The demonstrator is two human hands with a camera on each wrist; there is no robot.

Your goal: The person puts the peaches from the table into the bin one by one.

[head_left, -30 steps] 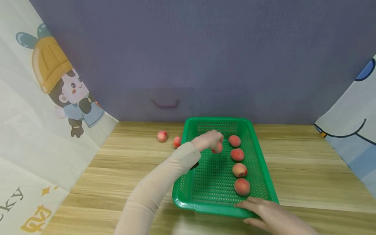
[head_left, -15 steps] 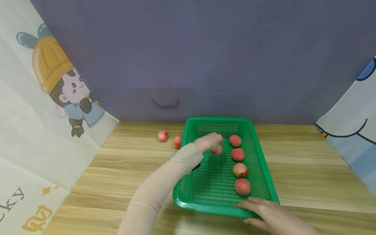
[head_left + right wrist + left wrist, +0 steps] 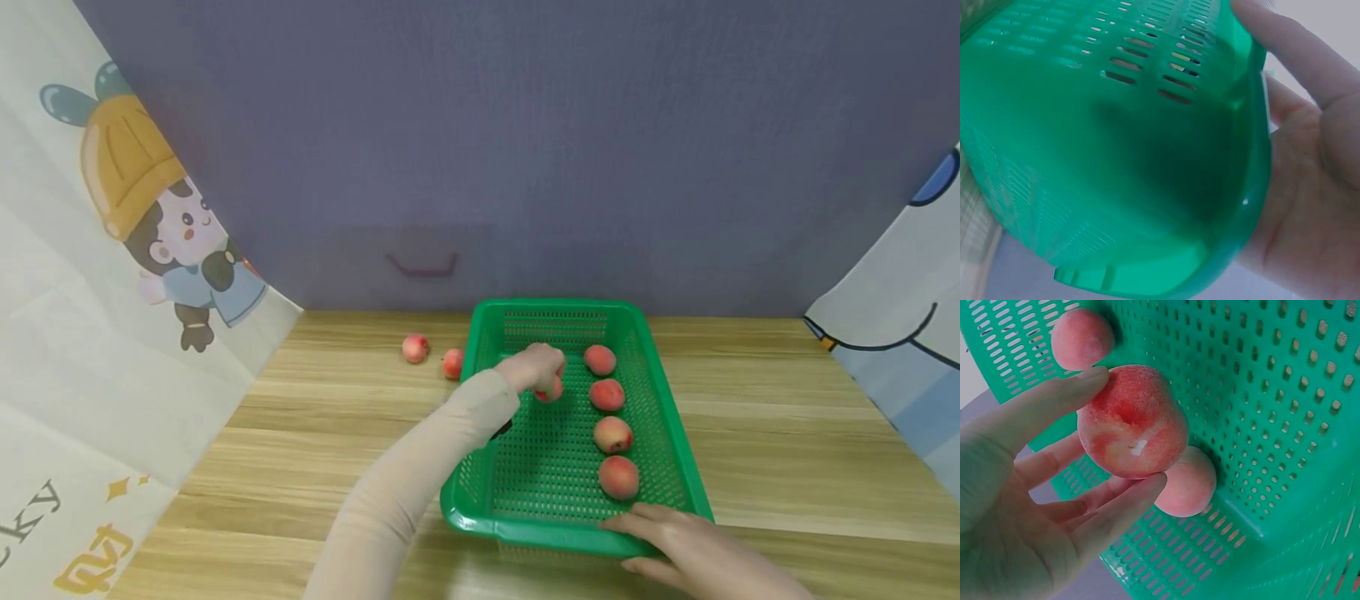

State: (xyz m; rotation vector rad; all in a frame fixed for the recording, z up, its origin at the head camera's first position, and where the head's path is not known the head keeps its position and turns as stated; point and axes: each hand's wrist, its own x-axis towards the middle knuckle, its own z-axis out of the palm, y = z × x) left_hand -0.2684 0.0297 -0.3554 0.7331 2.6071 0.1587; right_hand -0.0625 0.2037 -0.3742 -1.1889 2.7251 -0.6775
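Note:
My left hand (image 3: 534,365) reaches into the green plastic basket (image 3: 678,417) and holds a peach (image 3: 550,390) between thumb and fingers. Close up in the left wrist view, this peach (image 3: 1135,422) shows its hollow stem end, with a pale patch there. Along the basket's right side, several peaches (image 3: 607,395) lie in a row on the perforated floor. At the near right corner, my right hand (image 3: 686,546) grips the rim. In the right wrist view the basket rim (image 3: 1259,169) runs between the thumb and the fingers, which are partly hidden.
Left of the basket, one peach (image 3: 415,348) lies on the wooden table (image 3: 300,433). Another peach (image 3: 452,364) sits close by the basket's left wall. A grey-purple panel (image 3: 585,158) rises behind the table; printed cloths (image 3: 67,275) hang at both sides.
My left hand has moved slightly nearer and lower inside the basket with the peach. The right hand stays at the rim, and the row of peaches has not moved.

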